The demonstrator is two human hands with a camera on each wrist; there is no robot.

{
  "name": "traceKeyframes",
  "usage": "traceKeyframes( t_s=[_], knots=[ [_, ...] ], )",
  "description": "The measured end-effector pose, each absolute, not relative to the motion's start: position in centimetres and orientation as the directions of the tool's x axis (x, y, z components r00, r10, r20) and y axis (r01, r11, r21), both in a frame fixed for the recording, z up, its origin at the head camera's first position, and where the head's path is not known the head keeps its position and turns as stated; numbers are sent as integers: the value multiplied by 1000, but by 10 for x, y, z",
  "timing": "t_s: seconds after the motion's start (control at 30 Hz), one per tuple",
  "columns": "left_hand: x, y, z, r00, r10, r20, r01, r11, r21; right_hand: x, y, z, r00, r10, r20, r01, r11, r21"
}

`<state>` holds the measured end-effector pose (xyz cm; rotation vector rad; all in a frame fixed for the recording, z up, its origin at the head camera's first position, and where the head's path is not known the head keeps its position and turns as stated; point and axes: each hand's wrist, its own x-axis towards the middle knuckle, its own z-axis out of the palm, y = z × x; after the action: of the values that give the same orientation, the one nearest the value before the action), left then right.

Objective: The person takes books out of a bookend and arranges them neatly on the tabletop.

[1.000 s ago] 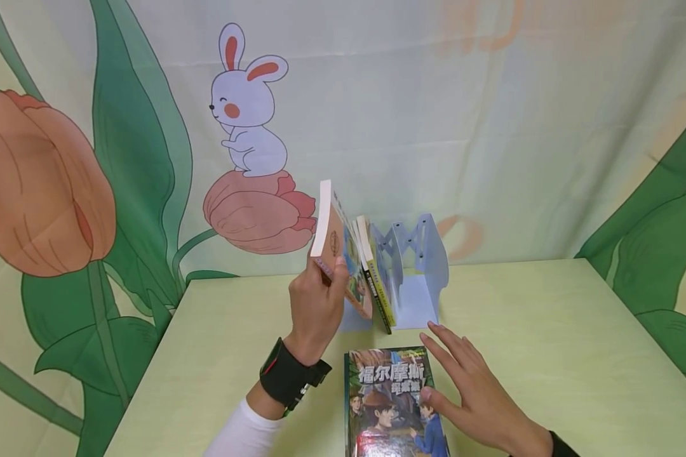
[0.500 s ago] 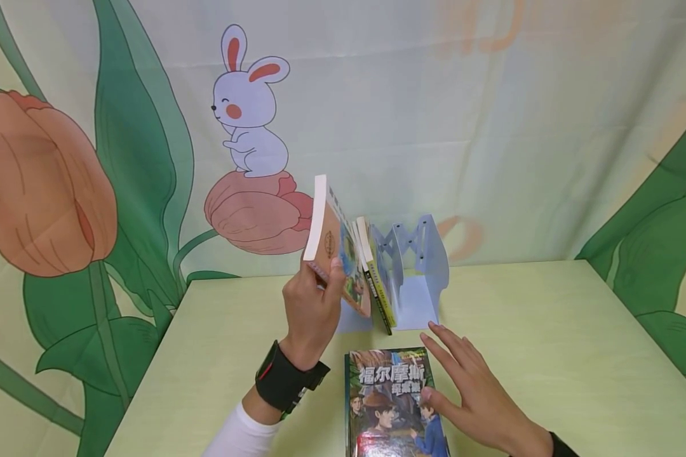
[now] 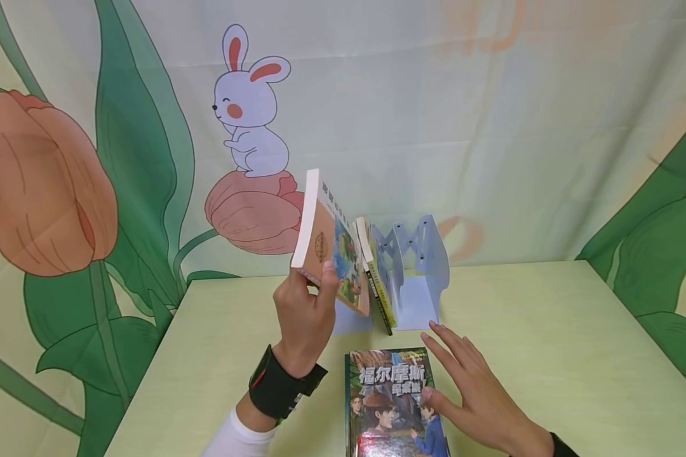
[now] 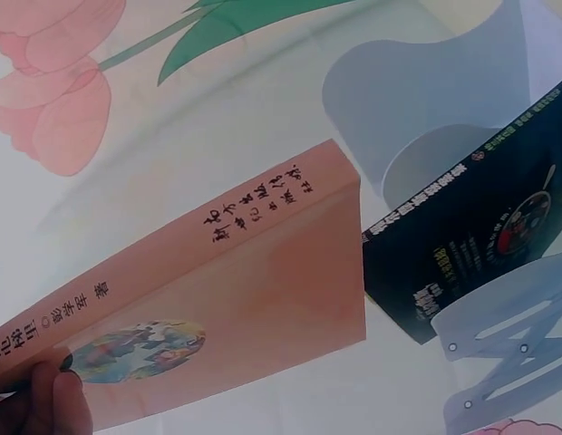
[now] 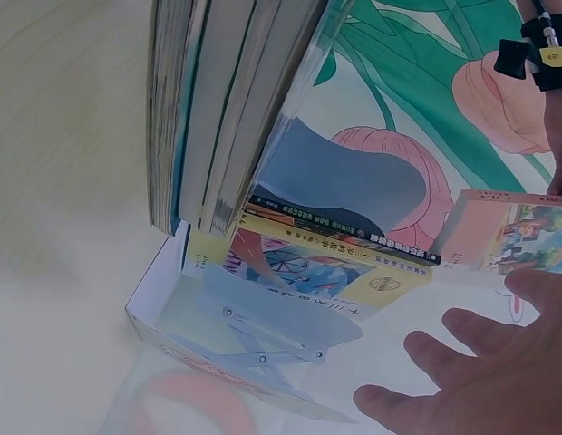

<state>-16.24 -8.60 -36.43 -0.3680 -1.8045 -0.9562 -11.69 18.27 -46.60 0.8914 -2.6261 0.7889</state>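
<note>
On my far left the backdrop (image 3: pixel 549 127) carries a big tulip (image 3: pixel 46 187), then a white rabbit (image 3: pixel 260 146) perched on a pink flower. My left grip (image 3: pixel 305 320), with a black band (image 3: pixel 280 384) on the wrist and a white sleeve below it, pinches the peach book (image 3: pixel 320 235) near its lower left corner, thumb on the cover. I hold the book up off the bench (image 3: pixel 520 304), tilted, at the left end of the pale blue rack (image 3: pixel 434 273); whether it touches the rack I cannot tell. Its spine has black handwriting-style characters; I can make out 著, and the rest is too soft to trust. A small oval emblem sits on its cover, too fine to read.

Just right of it, a black book (image 4: pixel 471 217) and a yellow book (image 5: pixel 390 285) lean together in the rack, their spine print too small to read surely. The rack's right section shows its crossed links and upright plates.

Nearer me lies a stack, its top book (image 3: pixel 389 412) titled 福尔摩斯 in large silver characters. At its right edge my right grip (image 3: pixel 474 393) is spread and holds nothing; I cannot tell whether the thumb touches the cover.
</note>
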Motion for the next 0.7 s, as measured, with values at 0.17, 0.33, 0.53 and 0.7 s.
traceKeyframes(
  t_s=[0.17, 0.33, 0.53, 0.7],
  knots=[
    [-156, -87, -362, -449, -172, 877, 649, 612, 452, -116, 182, -465, -785, -482, 390, -616, 671, -412],
    [-151, -84, -363, -457, -165, 874, 658, 599, 457, -116, 183, -464, -787, -477, 391, -614, 672, -414],
    [-147, -81, -364, -452, -158, 878, 677, 579, 453, -114, 184, -463, -785, -463, 411, -614, 669, -419],
    [-143, -81, -366, -443, -140, 885, 692, 575, 437, -112, 184, -459, -774, -454, 442, -625, 657, -421]
  ],
)
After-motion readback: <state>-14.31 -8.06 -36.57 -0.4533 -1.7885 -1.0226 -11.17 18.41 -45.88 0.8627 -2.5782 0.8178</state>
